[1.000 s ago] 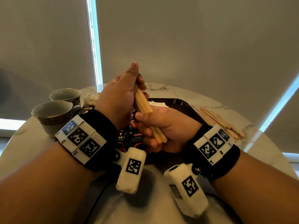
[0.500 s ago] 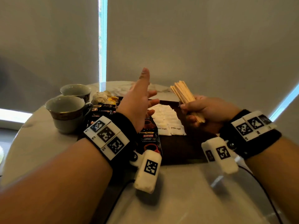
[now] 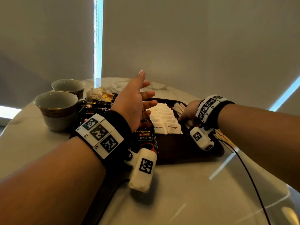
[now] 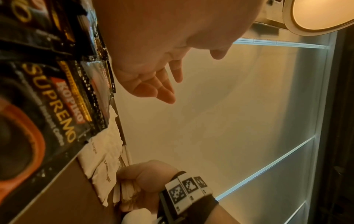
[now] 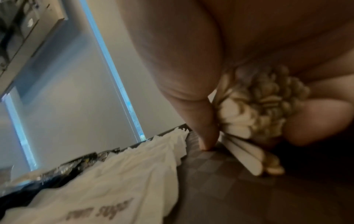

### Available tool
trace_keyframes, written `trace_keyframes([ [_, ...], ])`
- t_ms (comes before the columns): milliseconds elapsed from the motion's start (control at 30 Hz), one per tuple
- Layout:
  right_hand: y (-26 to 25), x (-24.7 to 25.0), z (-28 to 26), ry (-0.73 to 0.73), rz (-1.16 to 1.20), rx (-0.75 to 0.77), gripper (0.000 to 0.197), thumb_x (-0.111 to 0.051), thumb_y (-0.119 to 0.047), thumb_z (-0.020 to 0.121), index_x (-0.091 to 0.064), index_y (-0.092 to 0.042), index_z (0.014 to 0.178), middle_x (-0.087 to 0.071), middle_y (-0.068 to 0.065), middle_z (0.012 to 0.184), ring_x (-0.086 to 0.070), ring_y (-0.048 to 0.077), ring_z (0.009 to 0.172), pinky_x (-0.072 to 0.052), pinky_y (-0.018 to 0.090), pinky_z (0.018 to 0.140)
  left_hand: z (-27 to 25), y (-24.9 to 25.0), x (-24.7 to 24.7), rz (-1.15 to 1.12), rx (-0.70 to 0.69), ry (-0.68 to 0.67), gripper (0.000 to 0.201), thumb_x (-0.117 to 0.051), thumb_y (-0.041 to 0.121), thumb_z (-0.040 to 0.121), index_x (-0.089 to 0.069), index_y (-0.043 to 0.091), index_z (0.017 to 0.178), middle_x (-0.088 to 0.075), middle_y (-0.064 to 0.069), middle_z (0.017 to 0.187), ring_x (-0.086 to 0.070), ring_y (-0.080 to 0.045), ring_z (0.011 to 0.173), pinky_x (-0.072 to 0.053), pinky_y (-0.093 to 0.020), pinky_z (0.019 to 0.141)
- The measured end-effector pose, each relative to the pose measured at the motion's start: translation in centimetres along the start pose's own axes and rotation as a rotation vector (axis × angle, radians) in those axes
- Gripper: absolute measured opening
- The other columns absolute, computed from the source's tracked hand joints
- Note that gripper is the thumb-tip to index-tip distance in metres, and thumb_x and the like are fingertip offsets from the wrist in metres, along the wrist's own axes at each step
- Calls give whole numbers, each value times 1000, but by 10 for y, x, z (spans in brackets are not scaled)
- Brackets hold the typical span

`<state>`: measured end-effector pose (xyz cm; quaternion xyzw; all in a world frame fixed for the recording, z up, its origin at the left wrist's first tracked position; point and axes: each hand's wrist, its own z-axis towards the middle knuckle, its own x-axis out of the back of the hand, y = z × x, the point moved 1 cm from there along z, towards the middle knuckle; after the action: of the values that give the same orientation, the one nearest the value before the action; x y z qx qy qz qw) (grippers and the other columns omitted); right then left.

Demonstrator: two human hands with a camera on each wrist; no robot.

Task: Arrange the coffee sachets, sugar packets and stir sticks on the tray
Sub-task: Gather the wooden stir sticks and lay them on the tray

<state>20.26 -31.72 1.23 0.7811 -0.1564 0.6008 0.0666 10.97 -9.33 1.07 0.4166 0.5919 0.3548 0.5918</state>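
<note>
A dark tray (image 3: 181, 148) lies on the marble table. Black coffee sachets (image 3: 144, 138) (image 4: 57, 106) fill its left part, and white brown-sugar packets (image 3: 164, 119) (image 5: 118, 181) lie in rows along its middle. My right hand (image 3: 189, 112) (image 4: 145, 177) grips a bundle of wooden stir sticks (image 3: 179, 107) (image 5: 254, 109) and holds it low against the tray's right part, beside the sugar packets. My left hand (image 3: 138, 98) (image 4: 153, 84) hovers above the sachets with its fingers spread, holding nothing.
Two cups (image 3: 56, 106) (image 3: 69, 86) stand at the table's left, beside the tray. A crumpled tissue (image 3: 95, 93) and yellow wrappers lie behind the sachets. More stir sticks (image 3: 224, 138) lie on the table right of the tray. A black cable (image 3: 250, 174) trails from my right wrist.
My left hand let go of the stick bundle and opened. My right hand carried the bundle rightwards and down onto the tray's right part.
</note>
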Motion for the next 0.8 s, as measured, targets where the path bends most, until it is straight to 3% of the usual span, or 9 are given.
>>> trace_keyframes([
  [67,-4,0,5,21,-46,34,43,-78,-44,83,-67,-8,105,-70,7,93,-69,27,89,-58,37,78,0,0,0,6,-6,-3,53,-44,66,97,-61,23,123,-67,-8,122,-65,-19,88,-47,-32,66],
  [133,-8,0,7,37,-75,28,46,-76,-50,83,-66,-11,105,-69,7,96,-68,27,97,-57,39,90,1,1,0,8,-13,-4,53,-44,66,97,-62,23,123,-67,-8,123,-65,-19,88,-47,-32,66],
  [233,-10,7,5,85,-70,22,49,-73,-56,83,-64,-13,103,-64,4,91,-63,25,94,-51,35,83,1,1,1,14,-13,-9,55,-43,66,97,-62,22,123,-67,-9,123,-64,-19,87,-46,-32,65],
  [367,2,17,10,26,135,-21,45,-74,-54,82,-59,-13,94,-69,9,108,-68,28,97,-58,39,85,0,1,1,17,-5,-17,55,-42,66,97,-61,22,125,-67,-8,124,-64,-19,89,-46,-31,64],
  [433,16,24,8,21,285,-57,43,-76,-47,83,-64,-11,102,-71,11,107,-71,25,88,-61,38,73,-1,1,1,24,3,-20,55,-41,66,98,-61,22,126,-67,-8,123,-64,-19,92,-46,-32,66],
  [500,32,33,3,88,299,-66,36,-71,-43,88,-64,-12,106,-70,7,103,-68,23,84,-55,32,64,-2,1,0,22,6,-22,55,-40,65,98,-61,21,126,-66,-8,123,-63,-20,93,-46,-33,69],
  [600,61,36,4,153,254,-85,44,-72,-44,86,-63,-11,114,-68,6,104,-64,24,89,-56,41,80,-4,2,0,25,-1,-21,55,-39,64,99,-60,21,125,-66,-8,123,-63,-21,95,-46,-34,72],
  [700,96,25,22,93,124,-165,86,-81,-67,61,-60,-13,125,-65,9,118,-63,31,104,-54,50,93,-5,3,-1,37,-7,-26,55,-39,65,98,-60,22,125,-66,-7,123,-63,-20,97,-46,-33,71],
  [800,108,13,16,69,44,-182,92,-79,-69,65,-56,-12,134,-61,13,132,-59,32,107,-50,42,91,-6,4,-2,41,-10,-29,55,-39,64,99,-60,22,127,-66,-7,122,-64,-20,97,-46,-33,72],
])
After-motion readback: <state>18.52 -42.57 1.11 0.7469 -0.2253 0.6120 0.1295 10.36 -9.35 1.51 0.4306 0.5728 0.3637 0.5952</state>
